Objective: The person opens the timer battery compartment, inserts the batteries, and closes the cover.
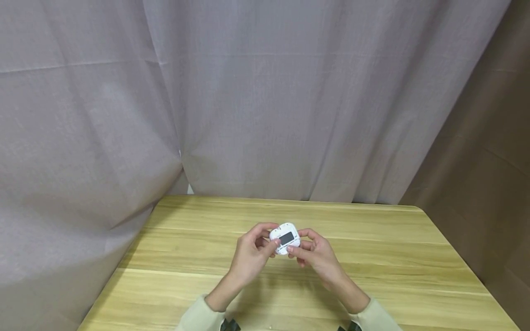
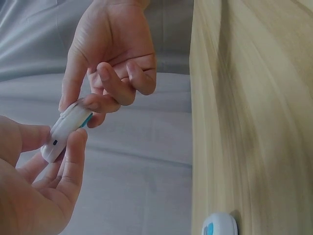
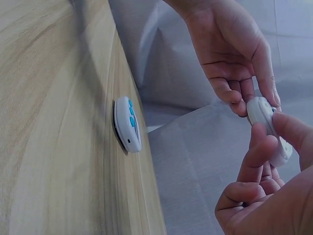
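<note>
A small white rounded device (image 1: 285, 238) with a dark rectangle on its upward face is held above the table between both hands. My left hand (image 1: 250, 257) pinches its left side, thumb on the face and fingers behind. On the right edge, my right hand (image 1: 323, 259) grips it between thumb and fingers. Seen edge-on in the left wrist view, the held device (image 2: 68, 125) shows a small dark slot in its side and a bit of blue underneath. A similar white device (image 3: 128, 125) with blue buttons lies on the table; the head view does not show it.
The wood-grain table (image 1: 186, 239) extends around and beneath the hands. Grey curtains (image 1: 265, 115) hang behind its far edge and along the left, and a browner curtain (image 1: 476, 184) hangs on the right.
</note>
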Demonstrator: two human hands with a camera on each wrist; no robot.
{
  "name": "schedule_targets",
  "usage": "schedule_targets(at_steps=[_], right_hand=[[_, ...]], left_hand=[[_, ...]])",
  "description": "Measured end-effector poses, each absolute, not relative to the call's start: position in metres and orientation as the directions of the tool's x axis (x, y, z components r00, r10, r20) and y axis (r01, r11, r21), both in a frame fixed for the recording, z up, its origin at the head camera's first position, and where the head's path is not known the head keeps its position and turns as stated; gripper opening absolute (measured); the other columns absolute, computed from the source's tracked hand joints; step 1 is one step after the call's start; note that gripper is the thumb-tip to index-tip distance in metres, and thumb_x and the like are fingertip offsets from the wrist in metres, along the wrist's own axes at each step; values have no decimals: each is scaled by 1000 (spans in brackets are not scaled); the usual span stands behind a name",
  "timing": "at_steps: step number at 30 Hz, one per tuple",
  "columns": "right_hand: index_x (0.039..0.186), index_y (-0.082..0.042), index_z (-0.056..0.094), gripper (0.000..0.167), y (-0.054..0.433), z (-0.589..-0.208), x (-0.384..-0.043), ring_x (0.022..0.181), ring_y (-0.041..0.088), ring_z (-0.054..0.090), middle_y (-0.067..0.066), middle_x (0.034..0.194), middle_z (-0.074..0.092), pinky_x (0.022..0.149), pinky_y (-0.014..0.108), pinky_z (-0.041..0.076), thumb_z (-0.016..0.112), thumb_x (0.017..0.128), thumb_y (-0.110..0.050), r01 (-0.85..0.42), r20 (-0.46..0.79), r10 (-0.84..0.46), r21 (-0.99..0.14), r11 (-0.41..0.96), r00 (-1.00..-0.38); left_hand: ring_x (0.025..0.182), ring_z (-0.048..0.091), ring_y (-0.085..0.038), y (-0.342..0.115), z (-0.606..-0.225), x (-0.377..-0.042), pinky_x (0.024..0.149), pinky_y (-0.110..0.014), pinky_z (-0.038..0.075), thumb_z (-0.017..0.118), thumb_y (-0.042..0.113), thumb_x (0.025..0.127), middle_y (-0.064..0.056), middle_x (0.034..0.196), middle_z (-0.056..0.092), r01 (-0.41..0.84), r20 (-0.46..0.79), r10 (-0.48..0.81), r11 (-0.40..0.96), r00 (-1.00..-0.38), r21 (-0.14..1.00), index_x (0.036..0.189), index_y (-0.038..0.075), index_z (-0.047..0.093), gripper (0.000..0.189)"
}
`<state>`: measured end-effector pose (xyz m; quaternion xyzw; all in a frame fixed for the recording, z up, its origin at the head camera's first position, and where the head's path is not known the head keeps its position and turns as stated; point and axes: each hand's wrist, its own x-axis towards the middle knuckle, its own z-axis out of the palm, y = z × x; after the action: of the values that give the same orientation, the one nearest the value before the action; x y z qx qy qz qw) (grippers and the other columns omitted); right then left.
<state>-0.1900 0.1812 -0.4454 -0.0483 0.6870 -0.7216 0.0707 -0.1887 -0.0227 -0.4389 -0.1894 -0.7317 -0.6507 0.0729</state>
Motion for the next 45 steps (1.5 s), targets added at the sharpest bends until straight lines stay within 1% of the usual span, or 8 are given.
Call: schedule_targets(at_steps=[10,22,25,29,32,40,42,45], right_hand=[[118,0,59,32,181,-447,-190,64,7,59,-3,81,76,55,16,44,77,92,-2,31,-23,-181,-999,-40,-983],[114,-2,59,27,183,-447,-191,59,6,52,-5,77,72,54,17,41,77,93,-3,9,-3,-196,-1000,-30,-981],[112,-2,59,26,184,-448,-191,59,5,51,-5,76,71,54,16,41,77,94,-4,1,4,-202,-1000,-21,-979],[108,-3,57,24,184,-448,-190,58,5,50,-6,74,70,54,17,40,77,94,-4,-13,14,-203,-1000,-6,-979],[104,-4,56,23,184,-449,-189,56,5,50,-6,73,70,54,17,40,77,93,-3,-19,19,-189,-1000,-1,-982],[99,-4,56,21,182,-453,-188,53,5,50,-5,69,69,51,16,40,76,95,-4,-39,41,-143,-999,-21,-989],[99,-5,56,20,182,-453,-188,54,5,51,-5,70,69,51,15,41,76,95,-4,-42,46,-147,-999,-34,-988],[101,-6,56,19,182,-452,-188,55,4,53,-5,71,70,52,15,43,74,97,-6,-19,30,-183,-998,-66,-983]], left_hand=[[69,67,-14,-22,-438,-188,61,-23,63,75,2,95,-14,98,74,366,348,184,76,-919,928,126,8,71,32],[66,66,-13,-21,-437,-188,60,-23,63,74,-2,95,-14,96,73,362,345,187,69,-920,930,126,7,71,32],[65,65,-13,-21,-438,-188,59,-25,63,73,-2,95,-15,96,73,360,343,188,66,-920,931,125,6,70,31],[64,64,-13,-20,-438,-187,58,-33,65,73,-4,95,-14,94,72,351,335,184,57,-924,935,123,5,71,30],[64,63,-13,-18,-438,-185,59,-35,65,73,-4,94,-14,95,72,336,323,179,47,-930,941,122,4,71,29],[64,64,-12,-15,-438,-182,58,-29,64,75,-3,93,-14,95,73,314,305,161,35,-939,949,122,3,71,30],[65,64,-14,-16,-435,-182,58,-27,64,75,-2,93,-15,95,72,312,303,172,27,-937,950,123,2,71,30],[68,66,-16,-20,-431,-182,60,-29,65,76,1,94,-15,97,72,313,303,198,26,-932,949,125,2,70,32]])
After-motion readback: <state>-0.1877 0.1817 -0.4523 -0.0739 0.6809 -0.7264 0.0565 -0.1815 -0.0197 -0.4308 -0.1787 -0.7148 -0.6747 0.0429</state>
